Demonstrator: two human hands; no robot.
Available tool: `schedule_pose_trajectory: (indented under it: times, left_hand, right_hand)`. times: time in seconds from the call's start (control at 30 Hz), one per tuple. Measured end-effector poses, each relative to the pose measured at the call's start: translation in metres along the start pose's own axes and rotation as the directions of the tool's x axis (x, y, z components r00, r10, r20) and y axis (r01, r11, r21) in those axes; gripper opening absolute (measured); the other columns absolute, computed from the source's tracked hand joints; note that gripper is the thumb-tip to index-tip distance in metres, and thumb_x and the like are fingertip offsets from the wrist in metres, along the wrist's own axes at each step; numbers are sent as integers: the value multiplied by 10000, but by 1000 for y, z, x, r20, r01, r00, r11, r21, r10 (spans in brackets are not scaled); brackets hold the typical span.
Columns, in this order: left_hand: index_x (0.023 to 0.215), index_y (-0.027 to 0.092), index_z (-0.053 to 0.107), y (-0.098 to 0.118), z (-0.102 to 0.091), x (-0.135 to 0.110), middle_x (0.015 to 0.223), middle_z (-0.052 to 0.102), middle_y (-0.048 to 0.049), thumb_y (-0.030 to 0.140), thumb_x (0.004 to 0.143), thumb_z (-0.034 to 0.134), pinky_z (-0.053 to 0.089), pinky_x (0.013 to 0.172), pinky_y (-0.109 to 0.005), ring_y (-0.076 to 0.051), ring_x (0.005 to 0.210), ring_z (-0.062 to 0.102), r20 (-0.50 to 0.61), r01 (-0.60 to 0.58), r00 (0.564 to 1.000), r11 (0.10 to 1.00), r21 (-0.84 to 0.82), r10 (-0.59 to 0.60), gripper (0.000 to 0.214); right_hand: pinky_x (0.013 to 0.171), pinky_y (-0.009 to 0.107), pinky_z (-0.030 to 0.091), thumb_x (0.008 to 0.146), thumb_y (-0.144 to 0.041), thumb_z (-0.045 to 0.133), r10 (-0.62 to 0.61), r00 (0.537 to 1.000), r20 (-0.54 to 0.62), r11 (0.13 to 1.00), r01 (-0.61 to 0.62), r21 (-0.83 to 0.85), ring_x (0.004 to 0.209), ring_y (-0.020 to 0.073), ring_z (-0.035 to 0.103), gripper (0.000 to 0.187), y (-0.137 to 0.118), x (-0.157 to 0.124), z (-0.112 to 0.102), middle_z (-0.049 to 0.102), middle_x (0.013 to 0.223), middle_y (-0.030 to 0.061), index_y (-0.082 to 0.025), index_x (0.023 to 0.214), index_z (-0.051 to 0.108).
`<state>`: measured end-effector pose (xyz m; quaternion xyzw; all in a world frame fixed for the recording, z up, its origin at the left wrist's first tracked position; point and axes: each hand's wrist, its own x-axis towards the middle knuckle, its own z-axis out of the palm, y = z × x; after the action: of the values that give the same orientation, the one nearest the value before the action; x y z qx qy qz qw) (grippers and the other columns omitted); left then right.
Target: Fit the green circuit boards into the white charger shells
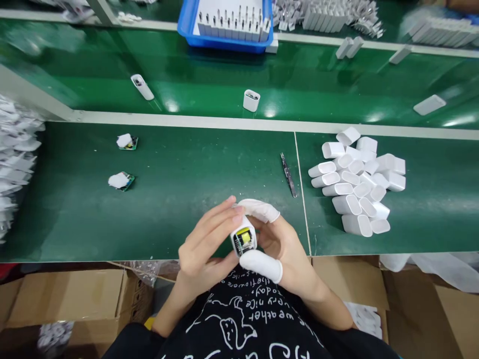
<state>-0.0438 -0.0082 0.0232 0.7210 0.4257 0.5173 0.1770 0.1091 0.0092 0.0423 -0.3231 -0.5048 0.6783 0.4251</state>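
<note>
Both hands meet at the near edge of the green table. My left hand (204, 244) and my right hand (279, 244) together hold one small white charger shell (243, 237) with its open end toward me. A circuit board with a yellow part shows inside the shell. White finger cots cover my right thumb and index finger. A pile of several empty white shells (357, 184) lies to the right of my hands.
Metal tweezers (288, 174) lie beyond my hands. Two circuit boards with white pieces (120, 180) (127, 141) sit at the left. A conveyor belt (209, 80) behind carries single shells (251, 100). A blue tray of chargers (228, 25) stands farther back. Cardboard boxes (63, 299) are below the table.
</note>
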Motion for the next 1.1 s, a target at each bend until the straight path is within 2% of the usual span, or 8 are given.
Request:
schedule_pose_trajectory:
  times: [0.1, 0.2, 0.3, 0.4, 0.53, 0.63, 0.87, 1.1]
  left_hand:
    - [1297, 167, 545, -1, 7, 0, 1162, 688, -100, 100, 807, 697, 582, 927, -436, -258, 1154, 638, -40, -45, 998, 997, 57, 47, 517]
    - [1240, 181, 574, 1, 14, -2, 1119, 691, -80, 103, 760, 737, 579, 890, -415, -236, 1068, 656, -154, 69, 987, 992, 106, -52, 513]
    - [1204, 175, 585, 2, 20, -5, 1068, 674, -72, 108, 712, 773, 576, 827, -396, -226, 1000, 647, -286, 101, 956, 988, 119, -63, 531]
    - [1203, 184, 571, 4, 20, -5, 1049, 651, -69, 117, 730, 761, 567, 805, -398, -220, 979, 631, -332, 78, 943, 989, 129, -31, 514]
    - [1185, 185, 555, 8, 14, -1, 1052, 645, -73, 80, 741, 741, 572, 822, -397, -217, 992, 629, -206, 54, 979, 975, 214, -9, 493]
    - [1157, 152, 563, 12, 9, 2, 1041, 652, -90, 45, 759, 701, 578, 827, -403, -228, 1000, 633, -126, 17, 992, 968, 252, 16, 435]
    - [1132, 95, 587, 19, 6, 2, 1041, 671, -115, 13, 760, 696, 572, 837, -383, -230, 1003, 629, 25, -39, 999, 960, 276, 33, 396]
    - [1141, 64, 590, 15, 3, 1, 1045, 669, -132, 25, 758, 714, 566, 834, -364, -228, 1010, 629, 93, -51, 995, 976, 211, 32, 404]
  right_hand:
    - [780, 292, 622, 812, -338, 734, -49, 996, -70, 999, 48, -13, 981, 180, 689, 419, 8, 3, -1, 676, 1164, 36, -297, 1193, 566]
    - [838, 331, 618, 857, -272, 675, -177, 977, -121, 964, 148, -223, 1035, 196, 687, 453, 14, 0, -1, 665, 1234, 60, -291, 1289, 539]
    - [936, 407, 587, 838, -211, 690, -388, 915, -109, 832, 297, -469, 1134, 241, 654, 511, 16, -6, 0, 640, 1294, 92, -269, 1321, 535]
    - [900, 369, 605, 813, -124, 683, -502, 861, -74, 722, 371, -584, 1051, 222, 695, 483, 10, -10, -1, 700, 1192, 89, -238, 1271, 580]
    - [733, 233, 621, 828, -42, 587, -416, 902, -116, 719, 248, -649, 790, 136, 739, 288, -7, -7, -6, 767, 965, 32, -192, 1059, 670]
    - [649, 203, 598, 833, -64, 568, -331, 941, -75, 679, 182, -712, 679, 112, 719, 167, -19, -4, -8, 766, 859, 16, -164, 911, 677]
    - [578, 242, 542, 849, -113, 512, -217, 975, -54, 549, 76, -832, 581, 132, 674, 174, -27, -6, -9, 738, 742, 14, -179, 863, 672]
    - [497, 206, 444, 821, -111, 521, -219, 976, -5, 509, 110, -854, 482, 90, 564, 168, -23, -5, -18, 626, 579, -23, -176, 716, 634]
